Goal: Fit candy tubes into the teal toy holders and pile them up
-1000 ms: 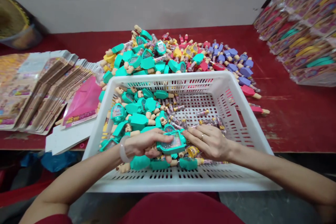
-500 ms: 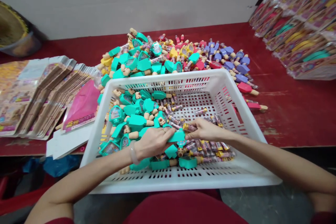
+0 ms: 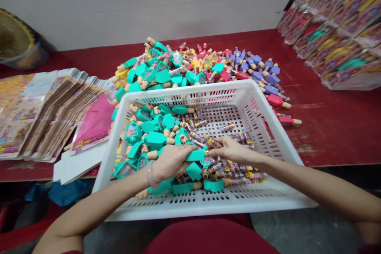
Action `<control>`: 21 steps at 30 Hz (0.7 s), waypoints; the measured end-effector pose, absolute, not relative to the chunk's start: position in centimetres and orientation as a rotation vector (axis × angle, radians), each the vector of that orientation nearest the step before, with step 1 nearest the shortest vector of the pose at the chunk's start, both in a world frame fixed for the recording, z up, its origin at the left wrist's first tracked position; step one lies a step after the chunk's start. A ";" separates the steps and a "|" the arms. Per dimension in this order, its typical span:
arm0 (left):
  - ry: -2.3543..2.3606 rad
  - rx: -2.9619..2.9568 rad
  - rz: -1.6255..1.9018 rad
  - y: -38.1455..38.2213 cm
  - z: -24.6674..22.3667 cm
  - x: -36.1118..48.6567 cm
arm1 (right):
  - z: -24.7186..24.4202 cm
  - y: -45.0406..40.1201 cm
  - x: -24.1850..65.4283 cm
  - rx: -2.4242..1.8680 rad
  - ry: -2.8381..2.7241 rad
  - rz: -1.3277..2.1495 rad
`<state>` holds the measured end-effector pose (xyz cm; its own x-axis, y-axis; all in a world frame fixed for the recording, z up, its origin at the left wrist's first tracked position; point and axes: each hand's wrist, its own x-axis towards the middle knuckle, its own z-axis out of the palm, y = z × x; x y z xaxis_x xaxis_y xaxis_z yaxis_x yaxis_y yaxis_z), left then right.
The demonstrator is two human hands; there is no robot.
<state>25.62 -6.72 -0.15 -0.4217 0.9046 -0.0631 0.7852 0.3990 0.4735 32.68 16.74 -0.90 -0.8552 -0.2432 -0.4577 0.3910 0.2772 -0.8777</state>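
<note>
The left hand (image 3: 171, 162) grasps a teal toy piece (image 3: 196, 154) above the white basket (image 3: 211, 208), thumb and fingers closed over its near end; whatever part lies inside the palm is hidden. The right hand (image 3: 230, 151) has its fingertips closed at the other end of the teal toy piece, against a small yellow bit. A clear tube with a yellow cap (image 3: 213, 143) shows at the same fingers, but whether it is pinched or only lies behind them is hard to make out. The wrist of the left hand carries a pale translucent bangle (image 3: 152, 174).

In the left part of the basket lie teal toys with beige handles (image 3: 156, 140), heaped so that many are partly covered; the forearm and hand hide some of them. Small capped tubes (image 3: 235, 168) lie in the middle and right, some covered by the right hand, their contents too small to tell.

Beyond the basket, on the red surface (image 3: 315, 139), a mixed heap of toys (image 3: 190, 67) in teal, yellow, red and purple is partly hidden by the basket's far wall. To the left are fanned printed cards (image 3: 56, 115), cut off by the view's edge, and a pink packet (image 3: 93, 121). The round container (image 3: 25, 53) at far left and the stacked packages (image 3: 342, 35) at upper right are also cut off, the print on both cards and packages too blurred to read
</note>
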 end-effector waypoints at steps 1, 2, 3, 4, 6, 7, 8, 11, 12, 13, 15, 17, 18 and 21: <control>2.428 1.615 0.489 -6.8 -0.9 25.9 | -1.2 16.6 32.6 0.200 1.890 -1.665; 2.470 1.753 0.434 -6.8 -1.5 25.9 | -1.4 16.6 32.5 0.246 1.764 -1.693; 2.487 1.867 0.388 -6.9 -1.9 25.8 | -1.4 16.6 32.3 0.276 1.681 -1.704; 2.501 1.937 0.351 -6.9 -2.1 25.3 | -1.3 16.7 32.1 0.290 1.658 -1.714; 2.576 1.924 0.309 -7.0 -1.2 23.1 | -0.6 17.3 31.2 0.290 1.843 -1.754; 2.652 1.838 0.300 -6.9 -0.1 21.5 | 0.0 17.8 30.7 0.283 2.046 -1.778; 2.746 1.712 0.300 -6.9 1.3 19.7 | 0.6 18.3 30.3 0.277 2.295 -1.796; 3.108 1.250 0.323 -6.0 6.2 14.7 | 2.2 19.8 29.8 0.277 2.836 -1.799; 3.205 1.166 0.337 -5.4 7.4 13.8 | 2.4 20.1 29.9 0.255 2.889 -1.790; 3.261 1.135 0.322 -4.6 8.1 13.4 | 2.6 20.2 30.1 0.222 2.899 -1.763; 3.197 1.264 0.214 -2.5 7.4 14.7 | 2.5 20.1 30.7 0.157 2.897 -1.634; 2.876 1.516 0.031 -0.4 4.3 18.0 | 2.2 19.8 31.0 0.108 2.910 -1.478; 2.703 1.605 -0.018 0.5 2.2 20.1 | 2.0 19.7 31.1 0.092 2.921 -1.415; 2.546 1.643 -0.037 2.1 -4.2 25.7 | 1.7 19.6 31.0 0.051 2.949 -1.297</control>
<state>25.73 2.12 -4.15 -0.4078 0.9069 -0.1063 0.9096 0.4136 0.0392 31.01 19.58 1.65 -0.9963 0.0608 0.0605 -0.0035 0.6760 -0.7368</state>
